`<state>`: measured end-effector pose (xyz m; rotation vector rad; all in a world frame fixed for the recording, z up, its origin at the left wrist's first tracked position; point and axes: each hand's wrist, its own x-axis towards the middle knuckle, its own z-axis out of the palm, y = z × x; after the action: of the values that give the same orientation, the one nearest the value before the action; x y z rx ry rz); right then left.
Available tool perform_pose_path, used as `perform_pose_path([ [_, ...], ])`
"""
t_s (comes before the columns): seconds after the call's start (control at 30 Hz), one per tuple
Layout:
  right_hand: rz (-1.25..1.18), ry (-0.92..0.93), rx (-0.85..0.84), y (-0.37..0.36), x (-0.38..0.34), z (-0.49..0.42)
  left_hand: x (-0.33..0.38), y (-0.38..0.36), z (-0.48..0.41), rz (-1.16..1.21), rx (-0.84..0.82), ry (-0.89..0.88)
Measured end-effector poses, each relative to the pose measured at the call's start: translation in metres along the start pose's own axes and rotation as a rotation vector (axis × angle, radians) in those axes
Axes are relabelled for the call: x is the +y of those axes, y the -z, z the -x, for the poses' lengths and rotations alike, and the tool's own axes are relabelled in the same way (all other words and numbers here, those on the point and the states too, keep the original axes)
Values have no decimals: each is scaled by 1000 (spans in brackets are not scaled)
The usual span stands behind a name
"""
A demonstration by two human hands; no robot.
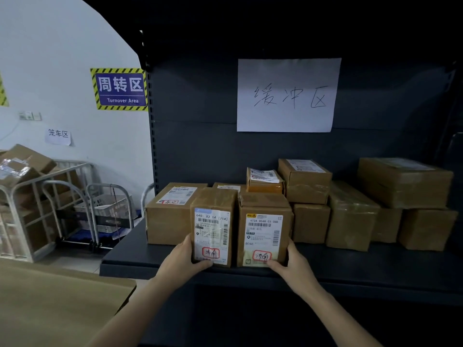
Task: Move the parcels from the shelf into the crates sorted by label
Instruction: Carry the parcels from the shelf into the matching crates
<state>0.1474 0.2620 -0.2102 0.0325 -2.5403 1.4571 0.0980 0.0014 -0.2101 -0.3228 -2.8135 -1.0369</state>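
Front edge of dark metal shelf (375, 264): left brown cardboard parcel (213, 226) and right brown cardboard parcel (263, 229) stand upright, side by side, straight ahead, long axes vertical. Grip: left hand (185, 256) clasps the former's outer lower corner, right hand (290, 261) the latter's. Probably one pull toward the body.

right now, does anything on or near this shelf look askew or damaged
Mostly tidy. The right hand grips the front right parcel, its top-left corner crumpled; the small orange-taped parcel behind has a wrinkled label. Cartons in the cage trolley at left lie heaped, tilted.
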Motion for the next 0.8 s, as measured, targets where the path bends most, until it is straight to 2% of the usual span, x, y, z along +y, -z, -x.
perform_pose_path([
  [0.4,-39,38,54,9,-7,8,26,-4,23,234,86,-19],
  [0.8,-106,132,-27,3,-24,16,31,23,60,233,214,-2],
])
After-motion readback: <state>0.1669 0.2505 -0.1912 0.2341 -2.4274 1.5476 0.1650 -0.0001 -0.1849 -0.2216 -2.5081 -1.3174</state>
